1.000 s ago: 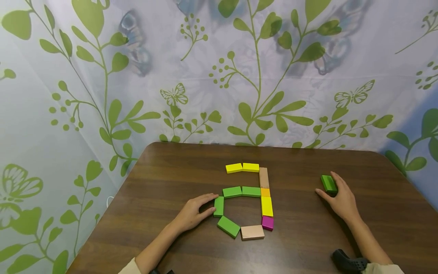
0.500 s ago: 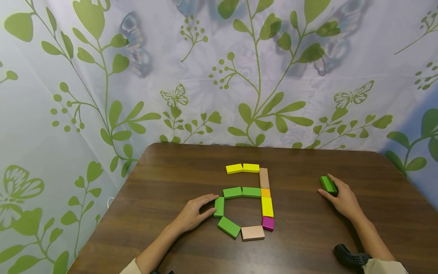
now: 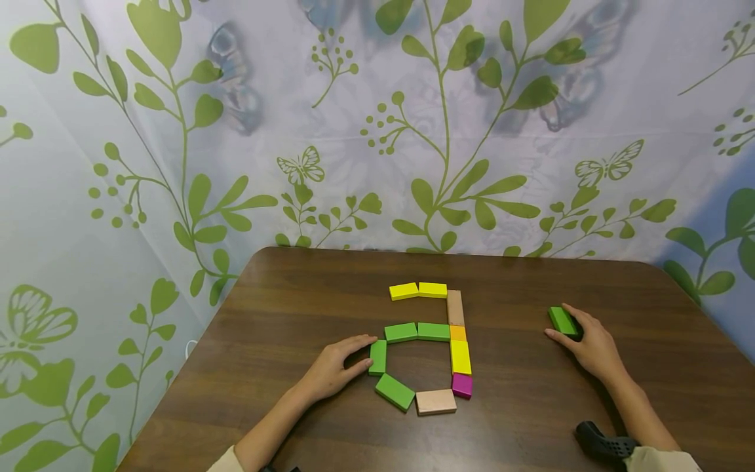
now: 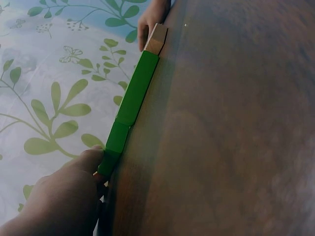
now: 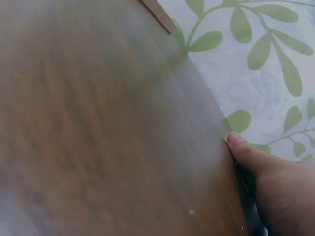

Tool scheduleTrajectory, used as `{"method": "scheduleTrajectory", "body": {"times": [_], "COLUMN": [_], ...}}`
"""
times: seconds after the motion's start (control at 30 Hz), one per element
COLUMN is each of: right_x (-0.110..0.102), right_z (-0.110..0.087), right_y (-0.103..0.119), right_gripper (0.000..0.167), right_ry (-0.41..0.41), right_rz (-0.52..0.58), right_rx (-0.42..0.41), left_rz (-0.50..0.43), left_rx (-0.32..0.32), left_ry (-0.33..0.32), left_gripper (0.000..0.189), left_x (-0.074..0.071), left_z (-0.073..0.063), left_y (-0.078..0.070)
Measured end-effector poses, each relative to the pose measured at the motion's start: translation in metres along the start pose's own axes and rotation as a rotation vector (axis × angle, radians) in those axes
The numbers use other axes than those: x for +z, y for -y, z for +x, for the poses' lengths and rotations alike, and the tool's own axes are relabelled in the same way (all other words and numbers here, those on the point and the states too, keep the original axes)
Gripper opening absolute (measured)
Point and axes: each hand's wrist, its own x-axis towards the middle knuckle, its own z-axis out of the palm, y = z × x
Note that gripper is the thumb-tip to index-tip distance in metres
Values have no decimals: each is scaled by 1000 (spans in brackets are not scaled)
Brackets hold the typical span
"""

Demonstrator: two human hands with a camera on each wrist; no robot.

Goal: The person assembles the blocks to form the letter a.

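My left hand (image 3: pixel 333 368) lies at the left side of a shape laid out in blocks. Its index finger and thumb touch the left side of an upright-lying green block (image 3: pixel 378 357). Off to the right, my right hand (image 3: pixel 594 341) holds another green block (image 3: pixel 563 321) between thumb and fingers, low over or on the table. In the right wrist view my thumb (image 5: pixel 246 152) shows at the table's edge line, and most of that block is hidden. The left wrist view has my left thumb (image 4: pixel 91 157) against the end of a green block (image 4: pixel 117 140).
The shape also has two yellow blocks (image 3: pixel 418 290) at the top, a tan block (image 3: pixel 455 307), orange (image 3: pixel 457 333), yellow (image 3: pixel 461 357) and purple (image 3: pixel 462 385) pieces, and a tan block (image 3: pixel 436 402) below. A patterned cloth (image 3: pixel 354 131) hangs behind the brown table (image 3: pixel 283 295).
My right hand and its green block have shifted slightly left and nearer, and the block shows a little more turned. My left hand and the laid-out blocks stay in place.
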Motion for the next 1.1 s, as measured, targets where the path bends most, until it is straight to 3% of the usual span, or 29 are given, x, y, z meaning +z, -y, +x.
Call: {"method": "scheduleTrajectory", "body": {"times": [0.33,0.7,1.1], "right_x": [12,28,31], "right_z": [-16,-52,-74], "right_y": [22,65,92], "right_gripper": [73,72,72], "right_ry": [-65,89,213], "right_rz": [91,170,164], "right_rx": [-107,-228,-485], "left_rz": [2,18,23], "left_rx": [-2,5,27], "left_ry": [5,-1,-18], "left_gripper": [44,44,43], "left_x": [1,2,2], "left_z": [0,-1,0], "left_y": [1,1,3]}}
